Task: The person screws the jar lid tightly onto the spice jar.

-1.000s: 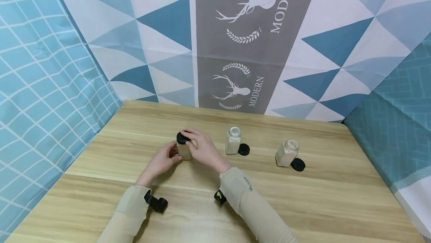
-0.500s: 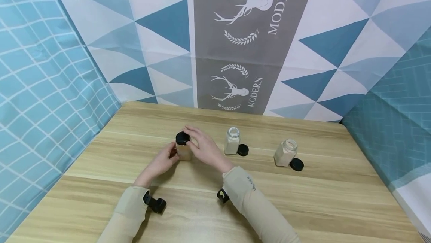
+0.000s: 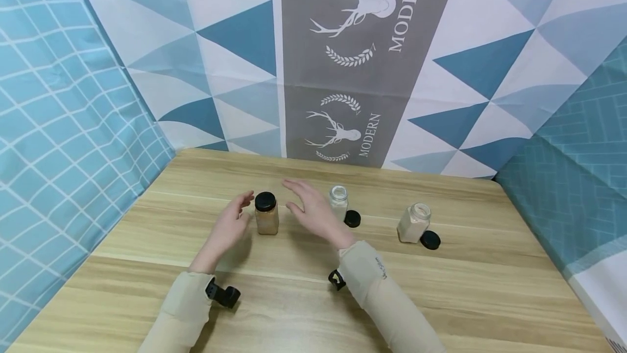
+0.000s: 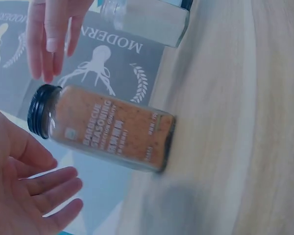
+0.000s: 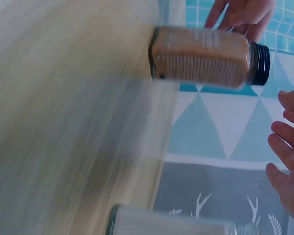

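Observation:
A square glass jar of orange-brown barbecue seasoning (image 3: 266, 221) stands upright on the table with its black lid (image 3: 265, 201) on. My left hand (image 3: 232, 222) is just left of it, fingers relaxed and apart from the glass. To the jar's right hovers my right hand (image 3: 315, 210), fingers loosely spread and holding nothing. In the left wrist view, the seasoning jar (image 4: 112, 128) shows its printed label between both hands. Behind my right hand, partly hidden by it, an uncapped jar of pale powder (image 3: 339, 200) stands with a black lid (image 3: 352, 218) beside it.
Farther right, another uncapped jar of pale powder (image 3: 414, 223) stands with its black lid (image 3: 430, 240) lying against its base. The wooden table (image 3: 294, 309) ends at a patterned cloth backdrop (image 3: 338, 70), with a blue checked cloth (image 3: 63, 124) on the left.
Both hands have let go of the seasoning jar: the left drew off to the left, the right lifted from the lid and moved right. The jar stays in place.

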The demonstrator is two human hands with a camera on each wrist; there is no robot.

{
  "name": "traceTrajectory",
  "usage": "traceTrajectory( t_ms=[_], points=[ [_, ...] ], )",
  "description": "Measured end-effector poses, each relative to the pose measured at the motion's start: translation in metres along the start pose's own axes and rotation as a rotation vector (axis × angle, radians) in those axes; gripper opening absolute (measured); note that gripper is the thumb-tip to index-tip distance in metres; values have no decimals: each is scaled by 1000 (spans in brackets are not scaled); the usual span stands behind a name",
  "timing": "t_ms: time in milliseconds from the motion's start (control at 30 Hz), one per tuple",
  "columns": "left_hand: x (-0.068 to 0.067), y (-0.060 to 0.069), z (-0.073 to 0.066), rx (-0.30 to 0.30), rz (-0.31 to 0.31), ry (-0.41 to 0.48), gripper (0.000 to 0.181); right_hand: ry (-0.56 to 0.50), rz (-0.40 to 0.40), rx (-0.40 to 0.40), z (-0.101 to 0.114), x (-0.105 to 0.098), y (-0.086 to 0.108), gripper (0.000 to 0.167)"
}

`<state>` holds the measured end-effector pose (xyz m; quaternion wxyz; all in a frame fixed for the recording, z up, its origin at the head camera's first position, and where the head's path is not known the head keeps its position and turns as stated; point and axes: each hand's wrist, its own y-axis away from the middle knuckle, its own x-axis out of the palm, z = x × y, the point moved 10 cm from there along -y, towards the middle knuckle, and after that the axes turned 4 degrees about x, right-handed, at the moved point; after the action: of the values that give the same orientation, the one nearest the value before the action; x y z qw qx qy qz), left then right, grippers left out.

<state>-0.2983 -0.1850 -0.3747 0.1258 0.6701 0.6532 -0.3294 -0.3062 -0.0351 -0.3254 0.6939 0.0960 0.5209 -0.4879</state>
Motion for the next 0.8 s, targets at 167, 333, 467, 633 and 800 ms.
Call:
traceTrajectory(
  t_ms=[167, 333, 467, 633, 800],
  points=[
    [-6, 2, -18, 49, -46, -60, 56, 54, -22, 16, -12, -11, 6, 50],
    [-8, 1, -40, 101, -73, -80, 60, 24, -57, 38, -21, -22, 12, 52],
    [-4, -2, -61, 158, -71, -72, 58, 4, -78, 59, -30, -29, 17, 54],
    [5, -3, -82, 223, -66, -90, 55, -10, -94, 77, -43, -37, 23, 60],
    [22, -6, -92, 246, -43, -83, 55, -31, -76, 96, -54, -42, 31, 65]
  ],
)
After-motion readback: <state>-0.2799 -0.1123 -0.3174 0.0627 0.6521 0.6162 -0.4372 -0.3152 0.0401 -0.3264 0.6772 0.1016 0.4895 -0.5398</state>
